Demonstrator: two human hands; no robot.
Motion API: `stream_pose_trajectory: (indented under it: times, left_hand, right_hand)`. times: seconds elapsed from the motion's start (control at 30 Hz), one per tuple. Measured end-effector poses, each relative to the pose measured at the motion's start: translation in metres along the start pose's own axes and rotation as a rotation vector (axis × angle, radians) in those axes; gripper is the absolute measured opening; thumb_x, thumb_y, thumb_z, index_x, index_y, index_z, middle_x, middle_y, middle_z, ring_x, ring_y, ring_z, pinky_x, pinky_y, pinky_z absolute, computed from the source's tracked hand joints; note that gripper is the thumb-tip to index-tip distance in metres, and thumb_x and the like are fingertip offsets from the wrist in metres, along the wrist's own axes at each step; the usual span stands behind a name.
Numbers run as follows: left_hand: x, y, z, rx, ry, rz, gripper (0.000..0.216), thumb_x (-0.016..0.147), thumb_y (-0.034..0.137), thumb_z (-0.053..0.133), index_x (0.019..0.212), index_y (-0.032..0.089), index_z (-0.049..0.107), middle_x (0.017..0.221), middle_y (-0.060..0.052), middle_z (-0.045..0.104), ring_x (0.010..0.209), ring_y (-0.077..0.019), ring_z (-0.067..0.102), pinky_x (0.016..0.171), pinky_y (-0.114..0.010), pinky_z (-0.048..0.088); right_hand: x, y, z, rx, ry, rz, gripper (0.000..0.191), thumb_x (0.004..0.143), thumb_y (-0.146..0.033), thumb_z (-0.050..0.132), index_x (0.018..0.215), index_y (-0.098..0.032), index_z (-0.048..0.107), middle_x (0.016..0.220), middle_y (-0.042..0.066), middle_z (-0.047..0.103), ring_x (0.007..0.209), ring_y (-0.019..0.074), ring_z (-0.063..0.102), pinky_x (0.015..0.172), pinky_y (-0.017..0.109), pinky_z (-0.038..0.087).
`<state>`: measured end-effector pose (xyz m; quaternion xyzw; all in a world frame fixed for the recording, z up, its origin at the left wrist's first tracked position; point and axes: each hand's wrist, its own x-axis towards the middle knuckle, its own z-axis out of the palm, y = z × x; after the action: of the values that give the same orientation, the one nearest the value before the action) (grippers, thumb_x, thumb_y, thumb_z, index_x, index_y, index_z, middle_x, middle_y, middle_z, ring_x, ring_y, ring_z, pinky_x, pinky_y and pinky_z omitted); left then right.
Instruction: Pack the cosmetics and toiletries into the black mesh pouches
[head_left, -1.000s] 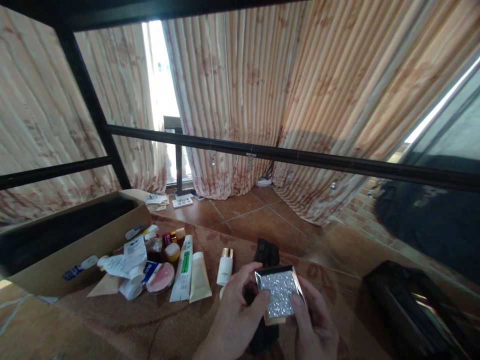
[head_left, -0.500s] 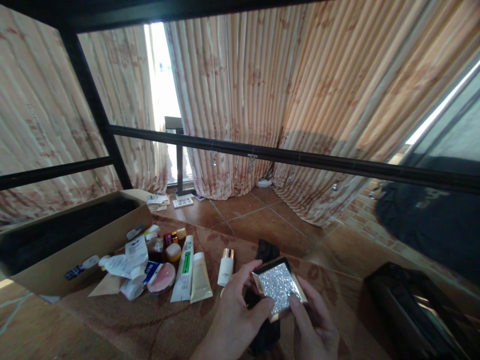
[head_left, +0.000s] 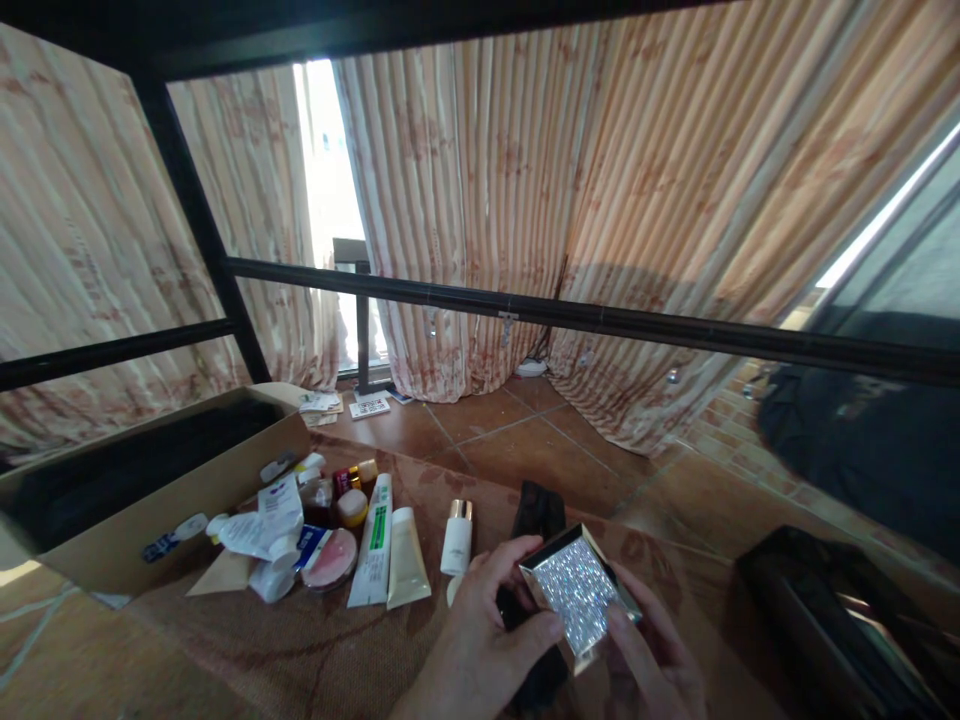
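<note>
Between both hands is a square compact case [head_left: 574, 590] with a silver glitter top and a shiny gold rim, held tilted. My left hand [head_left: 484, 635] grips its left side, thumb at the lower edge. On the right side, my right hand [head_left: 651, 640] holds it with the thumb on the glittery face. Just left of my hands stands a white bottle [head_left: 457, 540] with a gold cap. Beside that lie a beige tube [head_left: 407, 560] and a white and green tube [head_left: 372, 545]. Some black cloth [head_left: 538, 508] lies behind and beneath the case, partly hidden.
A long cardboard box [head_left: 180, 500] is at the left, with a pile of tubes and jars [head_left: 262, 530] against it. A black bag [head_left: 832, 610] sits at the right. A dark metal bar [head_left: 585, 312] crosses ahead, before floral curtains [head_left: 465, 180].
Both hands and the compact case have shifted slightly right and down in the picture. The grip on the case stays the same.
</note>
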<state>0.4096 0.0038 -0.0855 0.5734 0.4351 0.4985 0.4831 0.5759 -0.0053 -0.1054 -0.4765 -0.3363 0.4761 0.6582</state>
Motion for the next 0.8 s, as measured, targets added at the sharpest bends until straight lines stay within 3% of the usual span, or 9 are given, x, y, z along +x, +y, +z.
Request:
stream_pose_trajectory:
  times: [0.17, 0.33, 0.53, 0.8]
  left_hand:
    - [0.000, 0.000, 0.002, -0.008, -0.017, 0.012, 0.062, 0.071, 0.035, 0.074, 0.129, 0.023, 0.056, 0.115, -0.009, 0.065, 0.102, -0.0258, 0.060, 0.092, -0.037, 0.046]
    - [0.003, 0.008, 0.005, -0.079, 0.017, -0.005, 0.059, 0.076, 0.038, 0.071, 0.130, 0.022, 0.055, 0.121, -0.010, 0.064, 0.106, -0.0262, 0.060, 0.092, -0.036, 0.047]
    - [0.007, 0.015, 0.005, -0.147, 0.016, 0.011, 0.052, 0.081, 0.035, 0.068, 0.129, 0.023, 0.054, 0.117, -0.006, 0.066, 0.106, -0.0236, 0.060, 0.093, -0.034, 0.046]
    - [0.006, 0.019, 0.001, -0.172, 0.013, 0.010, 0.051, 0.080, 0.035, 0.068, 0.128, 0.023, 0.055, 0.114, -0.006, 0.067, 0.103, -0.0221, 0.061, 0.091, -0.033, 0.046]
  right_hand:
    - [0.003, 0.003, -0.004, 0.054, -0.023, 0.090, 0.050, 0.062, -0.040, 0.083, 0.107, -0.021, 0.071, 0.104, 0.012, 0.073, 0.084, 0.0285, 0.071, 0.064, 0.032, 0.056]
    - [0.003, 0.008, 0.018, 0.205, 0.063, 0.043, 0.048, 0.070, -0.043, 0.076, 0.112, -0.021, 0.067, 0.102, 0.010, 0.073, 0.086, 0.0252, 0.070, 0.070, 0.032, 0.056]
    - [-0.003, 0.001, 0.039, 0.054, 0.138, -0.038, 0.057, 0.073, -0.046, 0.072, 0.120, -0.016, 0.062, 0.101, 0.011, 0.073, 0.086, 0.0247, 0.069, 0.072, 0.031, 0.054]
    - [-0.009, -0.003, 0.040, -0.048, 0.126, -0.087, 0.058, 0.077, -0.050, 0.067, 0.123, -0.017, 0.059, 0.103, 0.012, 0.072, 0.089, 0.0258, 0.068, 0.071, 0.032, 0.054]
